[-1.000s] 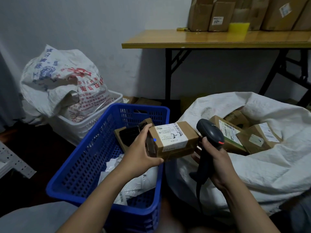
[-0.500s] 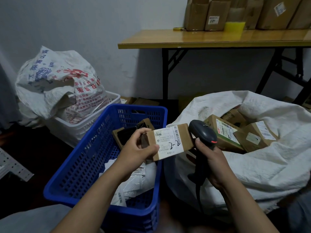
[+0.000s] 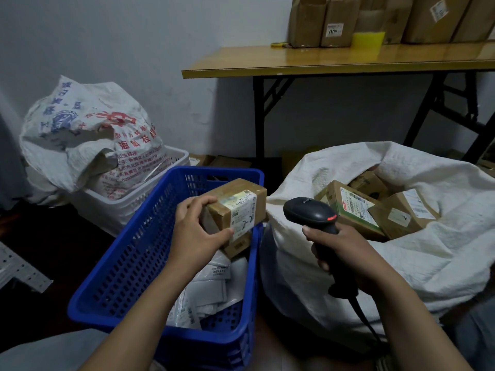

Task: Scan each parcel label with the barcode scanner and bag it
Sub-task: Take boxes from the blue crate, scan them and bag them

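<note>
1. Fingers [image 3: 197, 204] of left hand [image 3: 198, 236] curl round parcel [image 3: 238, 199], held above basket [image 3: 134, 250].
2. Right hand [image 3: 342, 250] wraps scanner [image 3: 308, 213] grip, its head just beside parcel.
3. Good practice, likely: turn label [image 3: 242, 210] square to scanner, steady, then bag in sack [image 3: 415, 263].

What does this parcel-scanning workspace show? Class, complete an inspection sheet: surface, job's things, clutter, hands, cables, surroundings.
Surface: dark floor; folding table behind, stacked with cardboard boxes.
Job's things: labelled brown parcel held above blue basket; barcode scanner; white sack holding labelled boxes.
Clutter: grey mailer bags in the blue basket; printed sack in white basket.
Hands: left hand grips the parcel; right hand grips the scanner's handle.
Cables: scanner cable hangs below the handle.
Surroundings: white wall; perforated metal bracket at left.
</note>
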